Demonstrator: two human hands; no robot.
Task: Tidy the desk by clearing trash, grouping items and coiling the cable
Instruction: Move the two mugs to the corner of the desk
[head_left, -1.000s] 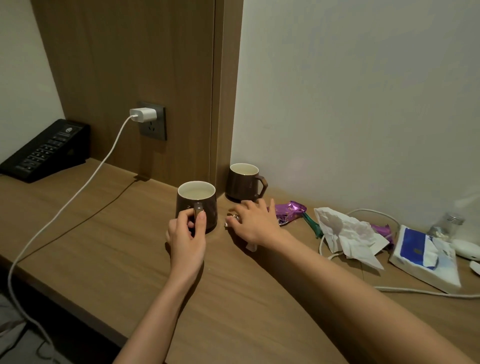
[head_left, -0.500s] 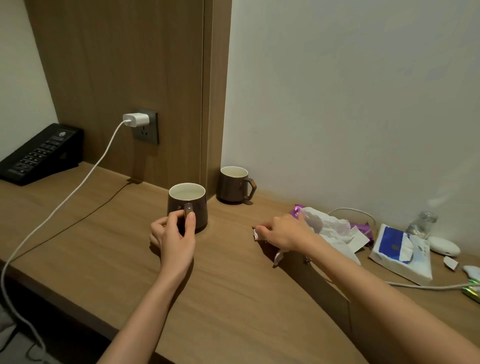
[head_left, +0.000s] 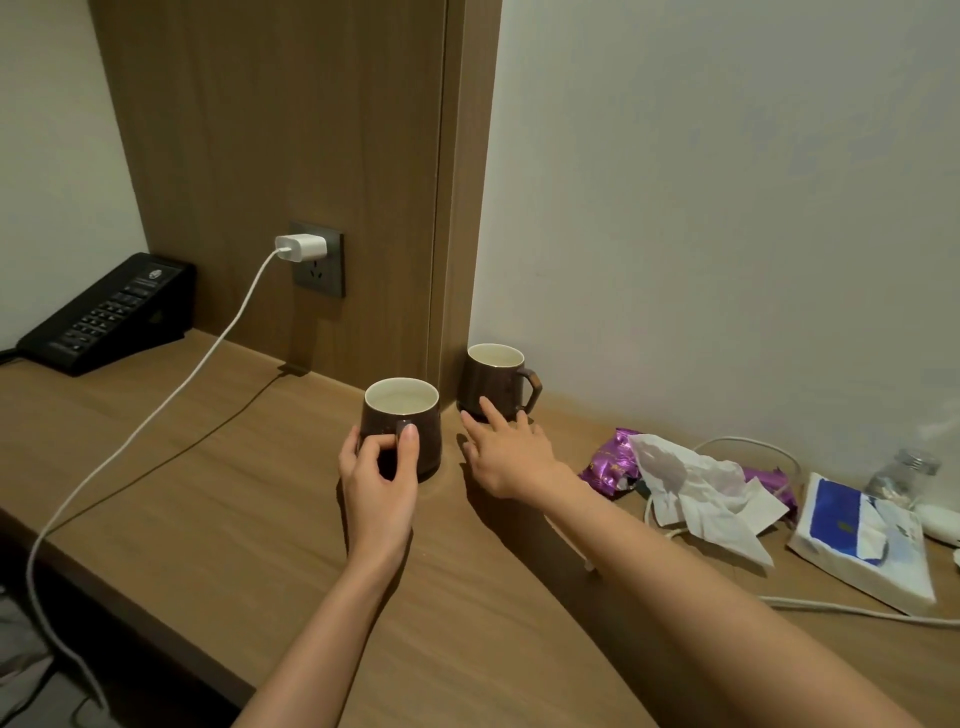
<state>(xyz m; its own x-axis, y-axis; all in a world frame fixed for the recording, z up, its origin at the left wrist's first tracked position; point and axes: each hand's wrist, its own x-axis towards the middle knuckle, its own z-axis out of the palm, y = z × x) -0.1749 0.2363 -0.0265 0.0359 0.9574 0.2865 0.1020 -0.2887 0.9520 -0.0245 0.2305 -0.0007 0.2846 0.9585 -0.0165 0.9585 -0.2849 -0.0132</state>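
The near mug (head_left: 402, 415), gripped at its handle by my left hand (head_left: 379, 483), stands mid-desk, and my right hand (head_left: 506, 449), fingers spread and empty, is beside the far mug (head_left: 493, 379), which a careless knock could topple.

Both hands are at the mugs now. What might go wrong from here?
1. The right hand has straight fingers at the base of the far mug, not on its handle; a push may knock it into the wall.
2. The left hand grips the near mug by the handle alone. Whether it holds liquid is unclear, so a tilt may spill.
3. The white cable, plugged in, trails off the desk edge; a mug slid left may snag it.
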